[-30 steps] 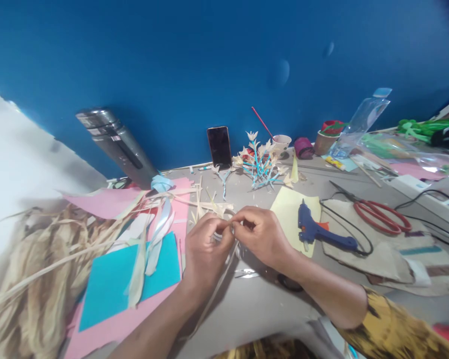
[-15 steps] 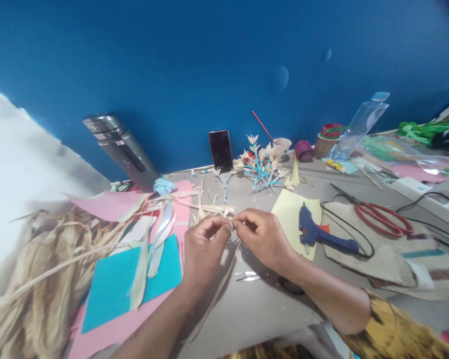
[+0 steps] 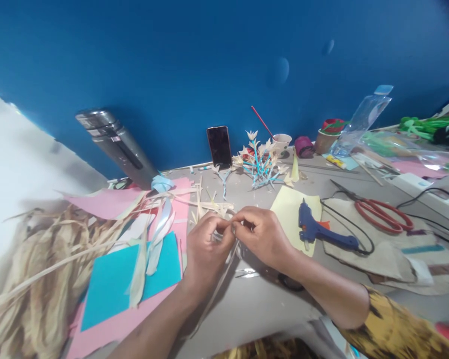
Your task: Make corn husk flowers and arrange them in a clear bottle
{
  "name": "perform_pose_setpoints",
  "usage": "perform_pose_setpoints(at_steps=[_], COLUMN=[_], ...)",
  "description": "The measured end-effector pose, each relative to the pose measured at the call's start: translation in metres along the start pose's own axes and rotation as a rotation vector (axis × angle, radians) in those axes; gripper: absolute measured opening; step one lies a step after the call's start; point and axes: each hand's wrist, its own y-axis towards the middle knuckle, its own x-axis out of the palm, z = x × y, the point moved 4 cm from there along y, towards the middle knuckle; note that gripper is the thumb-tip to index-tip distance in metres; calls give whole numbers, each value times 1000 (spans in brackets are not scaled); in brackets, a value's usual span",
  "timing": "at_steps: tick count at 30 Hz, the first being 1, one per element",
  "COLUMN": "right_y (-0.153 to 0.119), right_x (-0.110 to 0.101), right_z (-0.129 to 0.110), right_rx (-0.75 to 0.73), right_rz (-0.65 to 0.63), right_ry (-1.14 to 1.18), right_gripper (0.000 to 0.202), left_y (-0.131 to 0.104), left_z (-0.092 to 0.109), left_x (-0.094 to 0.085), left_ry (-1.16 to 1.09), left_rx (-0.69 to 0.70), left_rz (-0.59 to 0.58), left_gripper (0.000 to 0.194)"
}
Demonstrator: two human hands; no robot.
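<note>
My left hand [image 3: 208, 249] and my right hand [image 3: 261, 230] meet fingertip to fingertip over the middle of the table. Both pinch a thin pale fibre strip [image 3: 220, 284], whose long tail hangs down toward the near edge. What lies right between the fingertips is mostly hidden. Behind the hands, a small blue-wrapped stem [image 3: 225, 189] with pale tips lies near a larger bunch of pale flowers [image 3: 261, 167] on blue stems. Metal tweezers or a small blade [image 3: 247, 273] rest under my right wrist.
At left are dried husks [image 3: 45, 284], turquoise paper [image 3: 112, 284] and a leaning flask [image 3: 123, 149]. A phone [image 3: 219, 145] stands at the back. To the right are a blue glue gun [image 3: 327, 234], red-handled scissors [image 3: 383, 215], a cup [image 3: 282, 144] and a plastic bottle [image 3: 361, 122].
Both hands stay pinched together, with the fingertips shifted slightly. The strip's tail has moved a little. The whole view has shifted slightly.
</note>
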Motion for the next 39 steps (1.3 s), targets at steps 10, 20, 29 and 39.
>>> perform_pose_setpoints(at_steps=[10, 20, 29, 39], right_y=[1, 1, 1, 1], right_x=[-1, -2, -2, -3], right_z=[2, 2, 1, 5], right_rx=[165, 170, 238, 235], right_rz=[41, -7, 59, -20], right_ry=[169, 195, 214, 228], right_gripper=[17, 21, 19, 21], left_y=[1, 0, -1, 1], left_z=[0, -3, -3, -8], left_x=[0, -2, 0, -2], left_ry=[-64, -29, -131, -166], left_rx=[-81, -21, -125, -167], left_rz=[10, 52, 19, 36], left_gripper=[17, 13, 14, 12])
